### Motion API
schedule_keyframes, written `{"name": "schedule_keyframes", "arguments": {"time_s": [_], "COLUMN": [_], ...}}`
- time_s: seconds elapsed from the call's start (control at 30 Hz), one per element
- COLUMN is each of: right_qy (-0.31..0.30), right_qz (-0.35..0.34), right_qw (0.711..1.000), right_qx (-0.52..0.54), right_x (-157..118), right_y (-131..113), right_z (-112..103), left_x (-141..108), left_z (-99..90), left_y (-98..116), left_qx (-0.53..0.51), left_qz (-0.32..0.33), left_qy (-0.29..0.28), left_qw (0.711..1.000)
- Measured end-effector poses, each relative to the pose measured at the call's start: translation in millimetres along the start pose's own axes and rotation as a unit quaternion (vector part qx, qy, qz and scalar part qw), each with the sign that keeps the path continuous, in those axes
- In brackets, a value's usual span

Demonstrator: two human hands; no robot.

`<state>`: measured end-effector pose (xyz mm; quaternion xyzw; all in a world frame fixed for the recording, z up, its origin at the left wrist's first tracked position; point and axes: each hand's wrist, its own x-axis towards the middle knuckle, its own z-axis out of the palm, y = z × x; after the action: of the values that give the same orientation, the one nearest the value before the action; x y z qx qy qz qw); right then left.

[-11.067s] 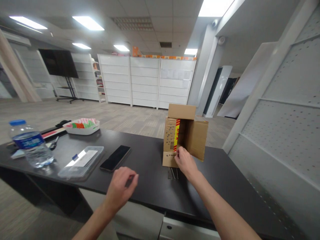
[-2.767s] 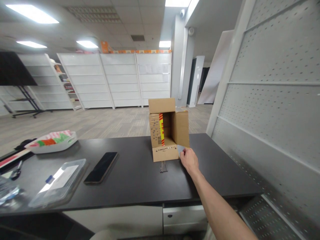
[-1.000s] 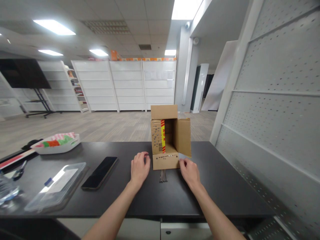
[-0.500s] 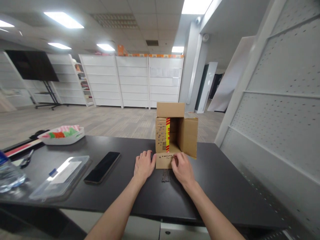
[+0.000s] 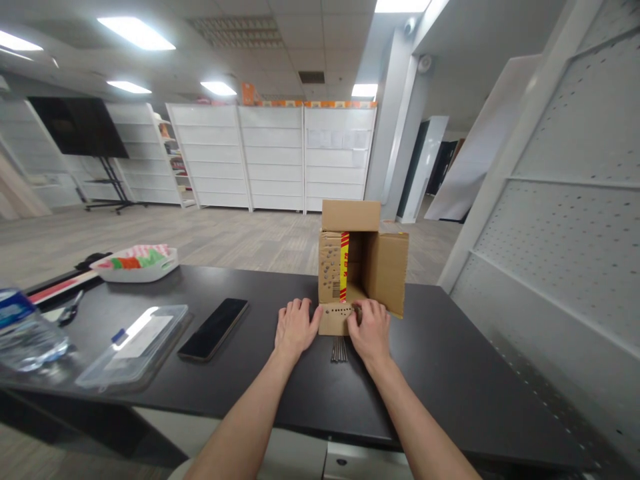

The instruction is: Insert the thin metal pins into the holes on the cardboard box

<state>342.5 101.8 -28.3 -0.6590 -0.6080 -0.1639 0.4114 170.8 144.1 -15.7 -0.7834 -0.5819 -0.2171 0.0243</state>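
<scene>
A cardboard box (image 5: 391, 270) stands on the dark table with its opening facing me. Its lower flap (image 5: 333, 325) lies toward me and has a row of small holes. My left hand (image 5: 297, 328) rests beside that flap, fingers spread on the table and thumb at the flap's left edge. Over the flap's right part, my right hand (image 5: 373, 328) is closed, thumb and forefinger bent together; whatever they may pinch is hidden. Several thin metal nails or screws (image 5: 339, 350) lie side by side just in front of the flap. More holes dot the box's left flap (image 5: 329, 267), beside a yellow-and-red tape strip.
Left of my hands lie a black phone (image 5: 214, 330) and a clear plastic case (image 5: 135, 347). Farther left are a water bottle (image 5: 30, 333), scissors (image 5: 71, 310) and a white basket (image 5: 135, 272) of colourful items. A perforated white panel (image 5: 565, 233) borders the table's right side.
The whole view has shifted slightly, so everything appears a little farther right. My right hand has stayed at the flap's right part with its fingers bent. My left hand keeps its place.
</scene>
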Motion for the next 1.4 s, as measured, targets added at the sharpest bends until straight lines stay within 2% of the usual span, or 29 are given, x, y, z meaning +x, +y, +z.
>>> {"name": "schedule_keyframes", "arguments": {"time_s": [0.67,1.13,1.4], "right_qy": [-0.019,-0.022,-0.023], "right_qz": [0.014,0.004,-0.004], "right_qw": [0.999,0.997,0.996], "right_qx": [-0.036,-0.072,-0.091], "right_x": [-0.3,-1.4,-1.3], "right_y": [3.0,5.8,4.5], "right_z": [-1.4,6.7,7.7], "left_x": [0.0,-0.3,-0.7], "left_z": [2.9,1.2,2.9], "left_y": [-1.7,0.0,-0.5], "left_qx": [-0.004,-0.006,-0.001], "left_qz": [-0.001,-0.008,0.0], "left_qy": [-0.003,-0.019,-0.004], "left_qw": [1.0,1.0,1.0]}}
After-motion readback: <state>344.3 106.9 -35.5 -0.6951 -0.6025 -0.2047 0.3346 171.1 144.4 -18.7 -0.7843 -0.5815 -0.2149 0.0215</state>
